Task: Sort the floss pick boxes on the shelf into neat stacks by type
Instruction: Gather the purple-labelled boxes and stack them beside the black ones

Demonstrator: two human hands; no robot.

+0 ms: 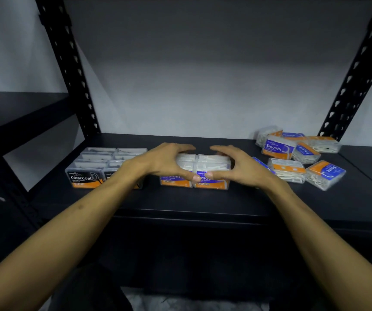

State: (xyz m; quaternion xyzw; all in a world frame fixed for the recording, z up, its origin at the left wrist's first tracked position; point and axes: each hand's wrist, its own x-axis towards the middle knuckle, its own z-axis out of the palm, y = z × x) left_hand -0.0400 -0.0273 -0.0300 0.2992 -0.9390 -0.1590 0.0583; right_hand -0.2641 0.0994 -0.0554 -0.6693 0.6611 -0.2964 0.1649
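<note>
With the left hand (169,162) and right hand (236,168) cupped, fingers curved, around the paired clear plastic blue-and-orange "Smooth" floss pick boxes (212,176) mid-shelf, the person should press evenly inward, squaring them flush beside the black-labelled "Charcoal" stacks (86,176).

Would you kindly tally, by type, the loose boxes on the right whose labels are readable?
Clear plastic boxes with blue Round labels: 3
Clear plastic box with purple Smooth label: 1
Total readable: 4
Other boxes there: labels unreadable.
</note>
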